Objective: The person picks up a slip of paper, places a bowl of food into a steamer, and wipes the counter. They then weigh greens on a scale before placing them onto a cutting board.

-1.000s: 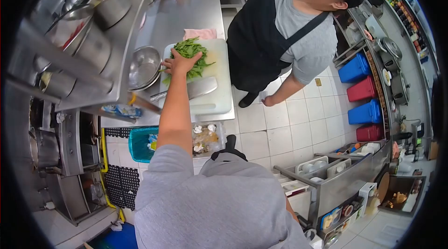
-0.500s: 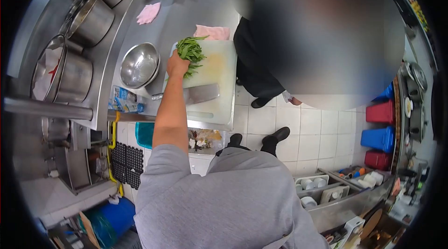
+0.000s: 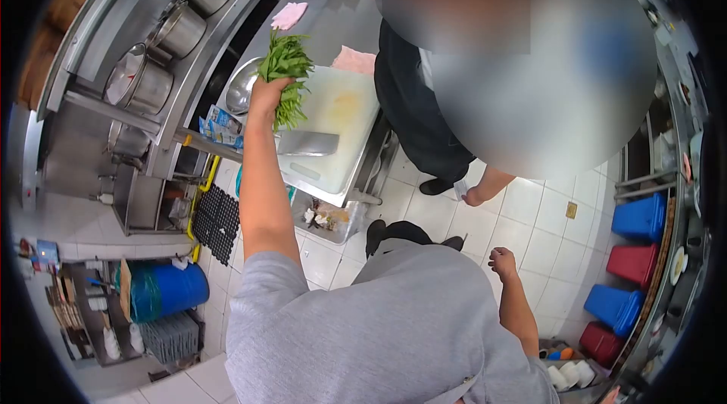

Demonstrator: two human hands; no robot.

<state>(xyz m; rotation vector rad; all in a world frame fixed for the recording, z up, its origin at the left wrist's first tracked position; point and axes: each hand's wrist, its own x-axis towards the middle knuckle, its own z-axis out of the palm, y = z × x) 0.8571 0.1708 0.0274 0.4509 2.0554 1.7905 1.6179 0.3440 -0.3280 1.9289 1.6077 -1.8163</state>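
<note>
My left hand [image 3: 266, 93] grips a bunch of green leafy stems [image 3: 285, 71] upright above the white cutting board [image 3: 333, 131]; my right hand [image 3: 502, 262] hangs loosely curled, empty.

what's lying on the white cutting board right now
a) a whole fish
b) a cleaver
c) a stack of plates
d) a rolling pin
b: a broad-bladed cleaver lies flat on the cutting board, while the left hand holds a bunch of leafy greens beside the board's edge.

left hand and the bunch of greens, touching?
Touching. The head view shows the left hand closed around the bunch of greens, lifted above the cutting board.
</note>
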